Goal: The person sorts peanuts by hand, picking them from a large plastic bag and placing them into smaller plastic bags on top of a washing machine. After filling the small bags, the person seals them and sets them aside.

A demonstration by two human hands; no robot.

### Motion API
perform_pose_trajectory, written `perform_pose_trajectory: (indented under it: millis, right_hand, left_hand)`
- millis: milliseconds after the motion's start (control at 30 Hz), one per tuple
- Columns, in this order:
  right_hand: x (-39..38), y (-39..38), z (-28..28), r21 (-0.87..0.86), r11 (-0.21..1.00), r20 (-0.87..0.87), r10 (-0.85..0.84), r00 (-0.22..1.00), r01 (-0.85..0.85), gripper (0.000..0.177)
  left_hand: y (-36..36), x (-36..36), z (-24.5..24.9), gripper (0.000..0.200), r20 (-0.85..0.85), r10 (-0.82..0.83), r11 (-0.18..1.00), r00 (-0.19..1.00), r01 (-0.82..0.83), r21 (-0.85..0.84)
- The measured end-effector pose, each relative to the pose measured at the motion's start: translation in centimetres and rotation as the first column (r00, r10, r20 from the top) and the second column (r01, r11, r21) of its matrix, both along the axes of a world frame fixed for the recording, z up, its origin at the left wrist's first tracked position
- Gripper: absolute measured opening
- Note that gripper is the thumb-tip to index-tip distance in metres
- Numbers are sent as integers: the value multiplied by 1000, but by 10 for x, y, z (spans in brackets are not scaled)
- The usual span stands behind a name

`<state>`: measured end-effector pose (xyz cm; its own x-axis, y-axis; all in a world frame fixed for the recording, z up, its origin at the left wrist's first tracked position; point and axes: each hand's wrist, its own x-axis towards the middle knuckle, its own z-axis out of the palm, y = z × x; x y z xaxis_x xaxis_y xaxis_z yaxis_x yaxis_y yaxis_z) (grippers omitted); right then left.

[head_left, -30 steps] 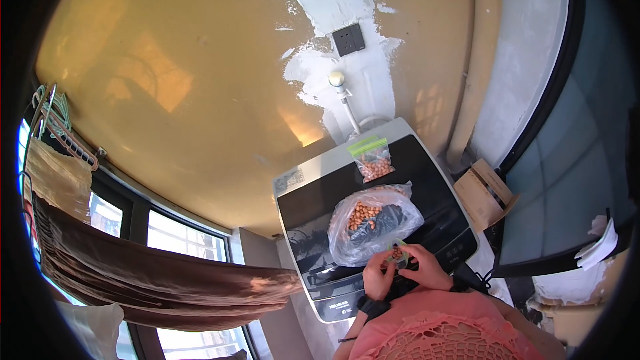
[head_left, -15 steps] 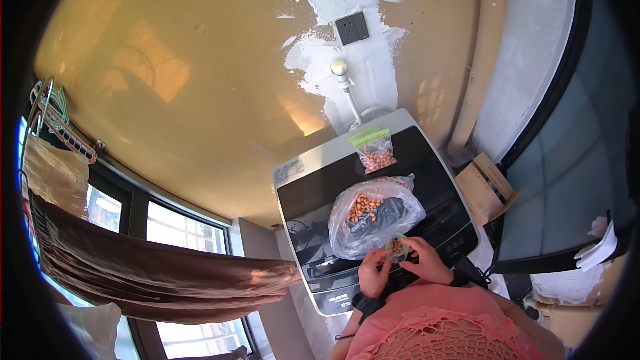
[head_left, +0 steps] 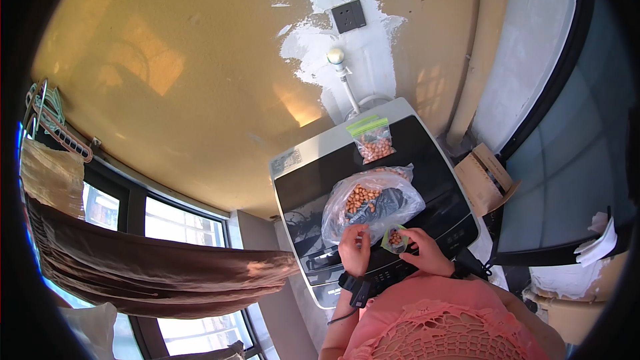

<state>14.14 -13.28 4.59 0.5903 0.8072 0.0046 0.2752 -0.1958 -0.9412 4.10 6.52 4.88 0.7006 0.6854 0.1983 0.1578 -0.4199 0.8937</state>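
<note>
My right hand (head_left: 430,257) pinches the edge of a small green-rimmed zip bag (head_left: 395,240), its mouth open and several reddish-brown peanuts inside. Left of it, my left hand (head_left: 355,251) is apart from that bag, beside the near edge of a large clear plastic bag (head_left: 337,217). The left thumb and fingers are partly spread, and nothing shows between them. Peanuts (head_left: 360,200) lie in the large bag, next to a crumpled dark plastic bag (head_left: 379,205). Farther back lies another green-topped zip bag (head_left: 375,141), filled with peanuts.
Everything rests on the dark lid of a washing machine (head_left: 300,190). Behind it, a white pipe (head_left: 348,90) and a black socket (head_left: 349,17) are on the wall. A cardboard box (head_left: 483,180) stands to the right; a brown curtain (head_left: 153,263) hangs left.
My left hand has let go of the small zip bag and moved left toward the large bag. My right hand still holds the small bag, whose mouth now stands wider.
</note>
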Motion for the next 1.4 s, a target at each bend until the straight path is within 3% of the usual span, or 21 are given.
perform_pose_trajectory:
  millis: [133, 500, 733, 800, 900, 1000, 1200, 1300, 1333, 1400]
  right_hand:
    - [1, 1, 2, -30, 1000, -6, 1, 1000, -1, 65]
    - [0, 0, -5, -8, 1000, -8, -22, 1000, 22, 65]
    - [2, 1, -2, -66, 998, 7, -8, 1000, 9, 66]
    - [2, 2, -2, -52, 999, 0, -6, 1000, 6, 67]
    - [1, 2, -2, -45, 998, -49, -39, 998, 37, 68]
    - [1, 1, -4, -46, 998, -49, -43, 998, 41, 69]
    - [1, 3, -5, -40, 999, -55, -30, 998, 28, 70]
    - [1, 3, -3, -28, 999, -61, -26, 998, 24, 71]
    - [1, 3, -4, -29, 999, -62, -23, 998, 22, 71]
    - [2, 2, -8, -16, 1000, 3, 3, 1000, -3, 69]
  left_hand:
    - [8, 17, 6, 20, 32, -3, 996, 999, 0, 90]
    - [25, 62, -52, 19, -97, -31, 939, 995, 63, 338]
    - [27, 67, -56, 14, -165, -19, 960, 986, 64, 274]
    - [27, 66, -55, 16, -162, 1, 932, 987, 57, 357]
    - [22, 62, -53, 12, -67, -13, 962, 998, 31, 271]
    - [9, 51, -18, 11, 2, -62, 981, 998, 61, 185]
    - [-22, 19, 15, 10, -46, -159, 986, 986, 161, 44]
    - [-32, 11, 15, 11, -55, -225, 966, 973, 216, -142]
    - [-32, 10, 12, 11, -56, -223, 966, 973, 214, -143]
    - [-32, 11, 7, 13, -39, -257, 964, 965, 260, 63]
